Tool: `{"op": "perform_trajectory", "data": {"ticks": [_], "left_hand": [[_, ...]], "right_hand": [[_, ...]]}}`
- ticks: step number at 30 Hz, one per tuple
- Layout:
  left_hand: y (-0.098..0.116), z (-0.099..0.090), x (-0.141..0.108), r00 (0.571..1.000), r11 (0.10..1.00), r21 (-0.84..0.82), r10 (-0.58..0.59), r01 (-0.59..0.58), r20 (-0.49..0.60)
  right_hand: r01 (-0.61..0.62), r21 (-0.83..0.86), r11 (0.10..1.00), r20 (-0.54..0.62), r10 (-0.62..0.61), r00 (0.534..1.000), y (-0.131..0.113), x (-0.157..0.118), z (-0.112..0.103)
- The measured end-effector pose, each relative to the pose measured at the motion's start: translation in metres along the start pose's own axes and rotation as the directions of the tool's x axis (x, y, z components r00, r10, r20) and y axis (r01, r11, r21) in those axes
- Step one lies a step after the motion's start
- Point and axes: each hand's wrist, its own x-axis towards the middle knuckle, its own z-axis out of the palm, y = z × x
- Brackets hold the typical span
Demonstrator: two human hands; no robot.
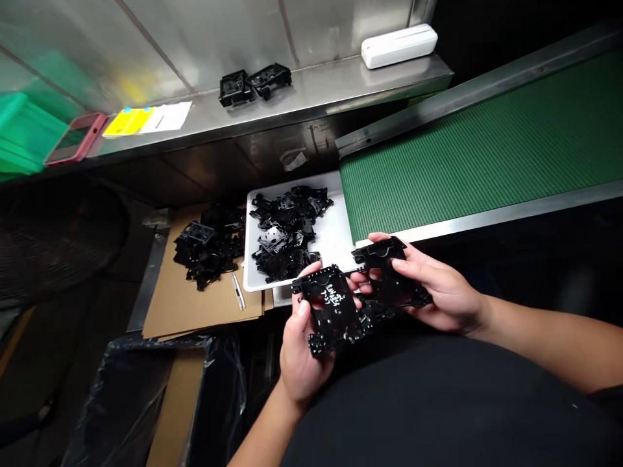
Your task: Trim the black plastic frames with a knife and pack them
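Note:
My left hand (302, 344) is closed round a black plastic part (335, 308) with white handwriting on its face. To its right, my right hand (445, 292) grips a second black plastic part (392, 275), thumb on top and fingers beneath. The two parts are held side by side, close together, over my lap. Just beyond them is a white tray (343, 224) with a heap of black parts (287, 233) in it. More black parts (207, 250) are piled on cardboard (170, 301) left of the tray, near a white pen (238, 290).
A green conveyor belt (477, 149) runs off to the right. The metal shelf (321, 91) carries two black parts (256, 83), a white device (399, 47), yellow and white labels (146, 120), a phone (76, 138) and a green bin (29, 133). A plastic-lined bin (224, 389) stands lower left.

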Motion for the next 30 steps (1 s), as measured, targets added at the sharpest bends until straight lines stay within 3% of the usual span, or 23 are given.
{"op": "perform_trajectory", "data": {"ticks": [8,16,23,30], "left_hand": [[0.009,-0.018,-0.006,0.999,0.999,-0.014,0.032,-0.032,-0.002],[0.031,-0.045,-0.012,0.999,0.999,-0.005,0.034,-0.034,-0.004],[0.059,-0.068,-0.029,0.998,0.998,-0.036,0.061,-0.06,0.029],[0.078,-0.113,-0.044,0.974,0.988,-0.042,0.153,-0.148,0.168]], "right_hand": [[-0.016,-0.003,1.0,0.041,0.016,0.999,0.011,0.013,0.017],[-0.023,-0.02,1.0,0.111,0.025,0.993,0.026,0.027,0.048],[-0.134,-0.057,0.989,-0.025,0.133,0.991,0.048,0.036,0.087],[-0.202,-0.148,0.968,-0.195,0.172,0.966,0.077,0.049,0.13]]}}
